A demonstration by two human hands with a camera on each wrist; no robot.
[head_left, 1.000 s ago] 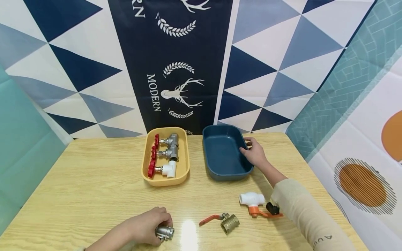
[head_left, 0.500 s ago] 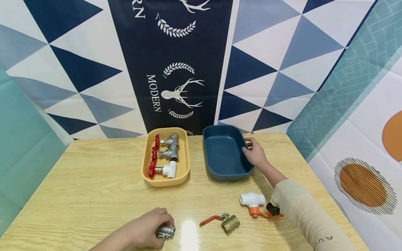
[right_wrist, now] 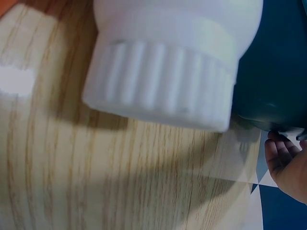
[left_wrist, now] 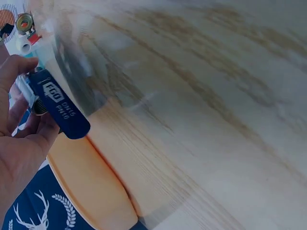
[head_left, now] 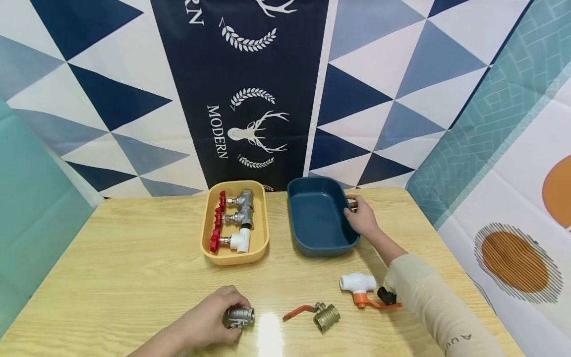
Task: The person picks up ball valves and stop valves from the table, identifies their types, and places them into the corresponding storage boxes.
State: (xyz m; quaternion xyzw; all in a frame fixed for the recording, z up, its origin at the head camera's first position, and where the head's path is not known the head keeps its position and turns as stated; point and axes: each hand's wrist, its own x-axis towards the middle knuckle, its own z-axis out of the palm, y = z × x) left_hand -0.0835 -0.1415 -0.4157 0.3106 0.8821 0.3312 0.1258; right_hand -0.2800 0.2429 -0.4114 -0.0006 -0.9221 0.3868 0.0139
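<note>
left hand has thumb and fingers curled round the silver valve, low by the near edge of the desk; can't tell if the valve touches wood. its blue lever shows in the left wrist view. right hand pinches the right rim of the blue tray, thumb on the inner side.

key relation: blue tray is ahead and right of my left hand, long axis running away from me; valve barrel lies crosswise, open end facing right. yellow tray, with three red-wheel valves in it, is nearly straight ahead of the left hand.

brass valve lies right of the left hand. white valve lies nearer me than the right hand.
</note>
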